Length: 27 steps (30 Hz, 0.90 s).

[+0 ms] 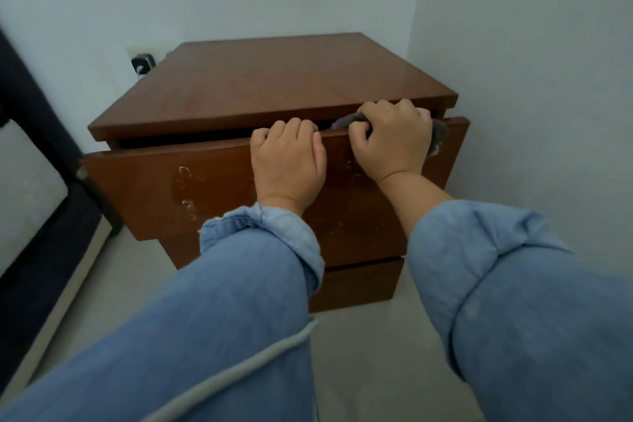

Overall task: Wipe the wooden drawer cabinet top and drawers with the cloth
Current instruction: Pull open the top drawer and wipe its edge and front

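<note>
A brown wooden drawer cabinet (pixel 274 79) stands in the corner of the room. Its top drawer (pixel 154 188) is pulled partly out, with wet patches on its front. My left hand (pixel 287 161) hooks its fingers over the drawer's top edge near the middle. My right hand (pixel 394 140) grips the same edge further right and holds a grey cloth (pixel 352 119) bunched against it; a bit of cloth also shows at the hand's right side. A lower drawer (pixel 359 284) sits shut beneath.
White walls close in behind and to the right of the cabinet. A wall socket with a plug (pixel 142 64) sits at the cabinet's back left. A dark bed frame with a mattress (pixel 27 188) runs along the left. Pale floor (pixel 376 370) lies in front.
</note>
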Each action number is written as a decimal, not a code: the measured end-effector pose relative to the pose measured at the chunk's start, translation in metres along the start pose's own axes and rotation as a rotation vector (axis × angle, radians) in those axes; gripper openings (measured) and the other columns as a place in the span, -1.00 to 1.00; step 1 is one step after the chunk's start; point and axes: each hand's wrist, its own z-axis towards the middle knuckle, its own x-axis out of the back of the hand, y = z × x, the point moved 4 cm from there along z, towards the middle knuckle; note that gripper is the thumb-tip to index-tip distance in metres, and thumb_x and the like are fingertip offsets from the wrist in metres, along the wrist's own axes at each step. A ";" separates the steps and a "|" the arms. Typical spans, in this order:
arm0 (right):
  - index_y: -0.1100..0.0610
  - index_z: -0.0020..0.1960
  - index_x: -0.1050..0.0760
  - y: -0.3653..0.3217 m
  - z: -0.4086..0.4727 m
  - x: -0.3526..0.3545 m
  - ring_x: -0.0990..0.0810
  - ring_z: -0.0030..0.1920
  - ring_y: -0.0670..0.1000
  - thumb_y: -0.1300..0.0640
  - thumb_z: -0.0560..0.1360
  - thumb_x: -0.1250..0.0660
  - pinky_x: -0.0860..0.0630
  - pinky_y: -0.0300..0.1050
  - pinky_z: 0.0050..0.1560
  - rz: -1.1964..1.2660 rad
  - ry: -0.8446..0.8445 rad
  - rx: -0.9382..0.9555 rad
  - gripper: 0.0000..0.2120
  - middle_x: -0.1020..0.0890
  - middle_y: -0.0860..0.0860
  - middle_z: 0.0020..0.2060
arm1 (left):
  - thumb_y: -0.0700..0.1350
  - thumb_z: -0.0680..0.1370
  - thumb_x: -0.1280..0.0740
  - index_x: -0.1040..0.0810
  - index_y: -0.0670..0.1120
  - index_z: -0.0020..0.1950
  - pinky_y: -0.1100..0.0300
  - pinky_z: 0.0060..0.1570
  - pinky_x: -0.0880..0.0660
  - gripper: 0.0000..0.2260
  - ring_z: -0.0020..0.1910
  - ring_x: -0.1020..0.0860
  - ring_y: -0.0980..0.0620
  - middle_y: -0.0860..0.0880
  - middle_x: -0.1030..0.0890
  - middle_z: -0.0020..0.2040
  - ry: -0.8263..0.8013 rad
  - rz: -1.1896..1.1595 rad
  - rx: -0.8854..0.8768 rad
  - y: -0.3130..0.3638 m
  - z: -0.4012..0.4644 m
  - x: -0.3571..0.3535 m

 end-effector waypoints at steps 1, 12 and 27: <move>0.03 -0.13 -0.60 0.000 0.000 0.001 -0.53 -0.20 0.11 0.03 0.44 -0.10 -0.29 -0.07 -0.14 0.001 -0.012 -0.003 -0.71 -0.64 -0.01 -0.28 | -0.02 0.60 -0.01 -0.53 -0.03 -0.03 0.07 -0.05 -0.24 -0.70 -0.15 -0.49 -0.03 0.02 -0.56 -0.14 -0.008 -0.001 0.003 0.000 0.000 0.000; 0.03 -0.01 -0.51 0.002 0.000 0.002 -0.49 0.01 0.15 0.04 0.52 -0.07 -0.32 0.05 0.06 0.037 -0.194 -0.003 -0.75 -0.63 0.01 -0.06 | -0.02 0.62 0.00 -0.53 -0.04 0.05 0.03 0.06 -0.30 -0.68 -0.04 -0.51 -0.05 0.00 -0.58 -0.04 -0.078 -0.024 0.007 -0.001 0.000 0.003; 0.04 0.10 -0.45 0.002 -0.001 0.008 -0.42 0.14 0.18 0.05 0.57 -0.04 -0.28 0.09 0.16 0.084 -0.380 -0.041 -0.75 -0.56 0.04 0.12 | -0.01 0.64 0.02 -0.51 -0.05 0.12 0.01 0.12 -0.28 -0.68 0.07 -0.49 -0.07 -0.02 -0.57 0.06 -0.127 -0.031 0.007 -0.003 0.002 0.001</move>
